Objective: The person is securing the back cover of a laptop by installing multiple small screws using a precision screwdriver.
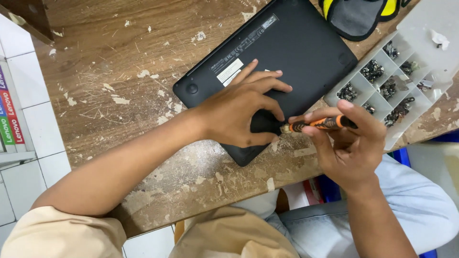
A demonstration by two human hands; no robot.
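A black laptop [287, 52] lies bottom-up on a worn wooden table [110, 86]. My left hand [239, 107] rests flat on its near edge, fingers spread, pressing it down. My right hand [349, 143] grips a small orange-and-black screwdriver [318, 124], held almost level. Its metal tip points left and meets the laptop's base by my left thumb and fingers. The spot under the tip is hidden by my fingers.
A clear plastic compartment box [420, 28] with several groups of small dark screws stands at the right, touching the laptop's corner. A grey and yellow pouch [356, 16] lies at the top edge. White tiled floor and a red-striped box [9, 114] are at the left.
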